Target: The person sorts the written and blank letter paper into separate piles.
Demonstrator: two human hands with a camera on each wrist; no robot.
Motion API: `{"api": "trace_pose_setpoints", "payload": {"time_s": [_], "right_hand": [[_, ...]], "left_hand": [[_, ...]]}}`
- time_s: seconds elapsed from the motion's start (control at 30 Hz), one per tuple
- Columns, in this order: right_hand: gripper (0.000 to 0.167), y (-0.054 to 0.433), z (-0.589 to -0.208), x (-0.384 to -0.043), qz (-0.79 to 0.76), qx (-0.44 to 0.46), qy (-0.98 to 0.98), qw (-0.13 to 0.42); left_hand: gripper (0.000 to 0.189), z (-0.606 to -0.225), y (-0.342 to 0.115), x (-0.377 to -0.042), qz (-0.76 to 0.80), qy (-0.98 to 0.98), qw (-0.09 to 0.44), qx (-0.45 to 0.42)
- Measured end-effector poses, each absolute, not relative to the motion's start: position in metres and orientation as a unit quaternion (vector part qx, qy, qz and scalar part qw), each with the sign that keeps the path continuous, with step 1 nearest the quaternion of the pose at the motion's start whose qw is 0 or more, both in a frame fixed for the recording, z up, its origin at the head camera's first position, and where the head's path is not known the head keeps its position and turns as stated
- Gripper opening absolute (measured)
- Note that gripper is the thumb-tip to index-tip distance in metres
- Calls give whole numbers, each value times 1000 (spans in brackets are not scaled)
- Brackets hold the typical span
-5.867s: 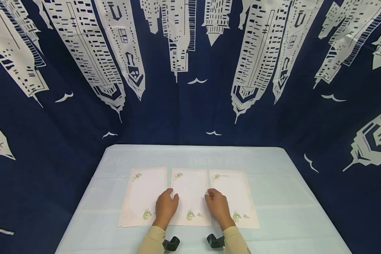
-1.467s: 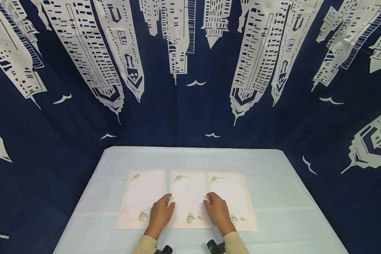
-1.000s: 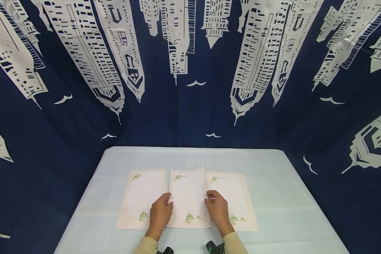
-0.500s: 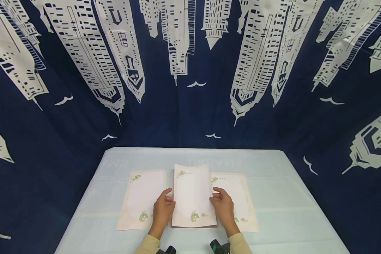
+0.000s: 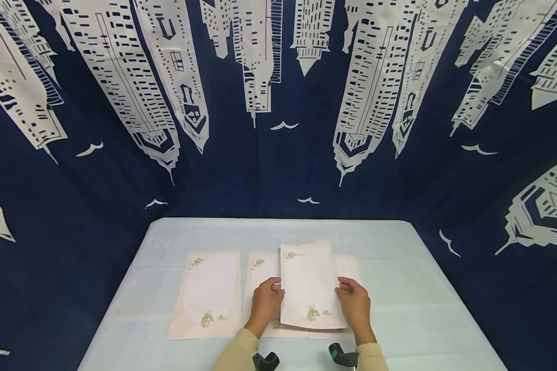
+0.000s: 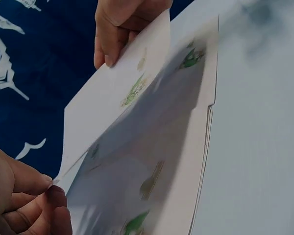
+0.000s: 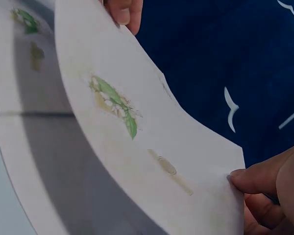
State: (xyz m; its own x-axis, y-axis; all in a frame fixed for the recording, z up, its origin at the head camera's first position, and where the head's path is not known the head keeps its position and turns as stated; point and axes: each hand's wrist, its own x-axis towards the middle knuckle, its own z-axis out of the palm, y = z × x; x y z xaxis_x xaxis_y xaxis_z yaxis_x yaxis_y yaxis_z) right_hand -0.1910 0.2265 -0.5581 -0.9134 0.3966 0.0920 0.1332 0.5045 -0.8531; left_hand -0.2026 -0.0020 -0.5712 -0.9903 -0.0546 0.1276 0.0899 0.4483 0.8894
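A sheet of letter paper (image 5: 308,283), cream-edged with green plant prints in two corners, hangs raised between both hands. My left hand (image 5: 265,305) pinches its left edge between thumb and fingers; my right hand (image 5: 355,304) pinches the right edge. In the left wrist view the sheet (image 6: 105,88) stands clear of the papers below and casts a shadow on them. Its lower edge bows in the right wrist view, where the right thumb (image 7: 255,176) presses on its face. Beneath it lie the middle paper stack (image 5: 263,265) and the right paper stack (image 5: 347,265), both partly covered.
A third paper stack (image 5: 213,293) with the same print lies to the left on the pale table (image 5: 134,309). Behind the table hangs a navy cloth (image 5: 260,170) with white buildings and birds. Dark devices, such as the wrist camera (image 5: 342,356), sit at both wrists.
Both hands have lifted the top sheet off the middle stack and carried it to the right, over the right stack. The left stack has stayed in place.
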Motion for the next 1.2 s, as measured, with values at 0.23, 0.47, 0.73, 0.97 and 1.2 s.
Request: {"api": "trace_pose_setpoints", "payload": {"time_s": [0.23, 0.47, 0.73, 0.97, 1.2], "right_hand": [[25, 254, -558, -187, 439, -152, -875, 138], [26, 269, -561, -183, 422, -168, -881, 131], [25, 280, -569, -177, 399, -184, -889, 131], [28, 284, -568, -173, 391, -186, -894, 116], [32, 282, -562, -171, 379, -197, -897, 112]], "left_hand": [[26, -572, 24, -204, -517, -853, 51, -49], [22, -578, 40, -204, -506, -857, 64, -75], [16, -584, 52, -203, -482, -867, 76, -99], [15, -581, 55, -199, -461, -877, 72, -113], [17, -573, 51, -195, -457, -880, 52, -116]]}}
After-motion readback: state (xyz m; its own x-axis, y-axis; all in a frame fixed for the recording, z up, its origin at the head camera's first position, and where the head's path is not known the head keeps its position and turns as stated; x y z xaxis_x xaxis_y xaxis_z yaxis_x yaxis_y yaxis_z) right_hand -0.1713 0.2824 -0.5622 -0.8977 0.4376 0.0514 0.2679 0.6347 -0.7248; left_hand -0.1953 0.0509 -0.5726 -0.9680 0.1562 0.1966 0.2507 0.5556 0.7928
